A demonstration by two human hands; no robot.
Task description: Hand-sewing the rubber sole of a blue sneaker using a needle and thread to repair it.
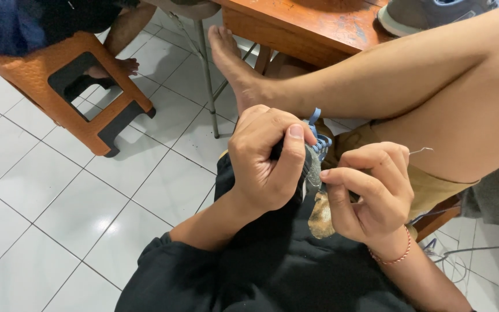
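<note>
At the 10 o'clock corner stands an orange plastic stool (90, 110) on a white tiled floor (41, 190), with another person's foot (114, 68) visible behind it. At 12 o'clock sits a wooden table (313, 26), a metal chair leg (206, 75) beside it; a grey shoe (428, 14) rests on the table at 1 o'clock.

Centre frame: the left hand (267, 162) is clamped shut on a dark shoe (313, 159), thumb pressed over its upper edge, fingers curled round the far side. The shoe lies between both hands, just right of centre, over the person's black garment (272, 271). Blue laces (319, 138) project from the shoe's top, toward 12 o'clock of the hands. A worn tan patch (320, 216) shows at its lower end.

At 3 o'clock of the shoe, the right hand (371, 193) is closed, fingertips pinched together against the shoe's side; a thin needle (421, 151) protrudes past the knuckles. A red cord bracelet (394, 254) circles the wrist. A bare leg (423, 81) crosses above.
</note>
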